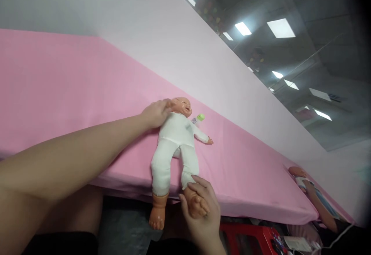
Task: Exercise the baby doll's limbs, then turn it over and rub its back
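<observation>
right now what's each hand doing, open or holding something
Left hand: on the doll beside its head; grip cannot be told.
Right hand: closed around the doll's foot.

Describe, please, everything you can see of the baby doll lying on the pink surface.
The baby doll lies on its back on the pink padded surface, its legs hanging over the near edge. It wears a white soft suit; head, hands and feet look like plastic. The left hand rests at its head, and the right hand holds one foot.
</observation>
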A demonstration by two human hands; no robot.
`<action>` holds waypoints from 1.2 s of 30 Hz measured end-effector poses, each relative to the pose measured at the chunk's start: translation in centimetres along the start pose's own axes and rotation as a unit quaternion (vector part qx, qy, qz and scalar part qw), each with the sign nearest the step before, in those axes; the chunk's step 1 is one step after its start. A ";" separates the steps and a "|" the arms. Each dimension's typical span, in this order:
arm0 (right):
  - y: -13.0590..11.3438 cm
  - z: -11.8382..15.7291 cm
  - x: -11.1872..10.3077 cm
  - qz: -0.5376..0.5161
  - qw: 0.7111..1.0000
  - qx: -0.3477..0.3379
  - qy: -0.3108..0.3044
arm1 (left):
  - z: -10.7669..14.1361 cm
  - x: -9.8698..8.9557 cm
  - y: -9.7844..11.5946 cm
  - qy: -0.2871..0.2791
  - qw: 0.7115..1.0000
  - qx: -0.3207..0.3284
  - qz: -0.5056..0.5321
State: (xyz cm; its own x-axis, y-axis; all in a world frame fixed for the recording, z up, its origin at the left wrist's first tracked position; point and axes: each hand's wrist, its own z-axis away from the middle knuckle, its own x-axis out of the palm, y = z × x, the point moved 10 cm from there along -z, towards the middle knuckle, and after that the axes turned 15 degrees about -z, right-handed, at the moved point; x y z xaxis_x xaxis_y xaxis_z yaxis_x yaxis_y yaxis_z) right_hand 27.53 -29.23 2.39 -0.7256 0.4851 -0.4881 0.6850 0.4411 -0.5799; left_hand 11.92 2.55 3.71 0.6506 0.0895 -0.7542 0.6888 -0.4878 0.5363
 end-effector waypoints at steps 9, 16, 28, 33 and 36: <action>0.5 -7.2 -0.7 0.009 0.997 -0.015 0.074 | 1.5 3.2 4.9 -0.015 0.962 0.180 -0.204; 5.2 -12.8 2.9 0.024 1.000 0.016 0.007 | 1.5 3.4 4.5 -0.037 0.962 0.174 -0.207; 7.7 -11.5 2.7 -0.036 0.992 0.108 0.053 | 0.2 0.8 2.5 0.016 0.995 0.094 -0.039; 4.9 -6.8 1.1 -0.039 0.994 0.085 0.054 | -0.7 -0.8 -4.1 0.045 0.989 -0.120 0.080; 2.7 -3.5 0.5 -0.024 0.998 0.052 0.014 | -0.8 -1.4 -5.9 0.057 0.982 -0.156 0.084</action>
State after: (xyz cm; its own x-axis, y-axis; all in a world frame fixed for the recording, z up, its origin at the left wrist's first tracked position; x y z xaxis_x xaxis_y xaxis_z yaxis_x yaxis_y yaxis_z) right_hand 29.27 -25.18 2.91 -0.7538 0.4872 -0.4410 0.6384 0.3840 -0.6671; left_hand 7.21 6.02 1.88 0.7827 0.1351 -0.6075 0.6217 -0.2149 0.7532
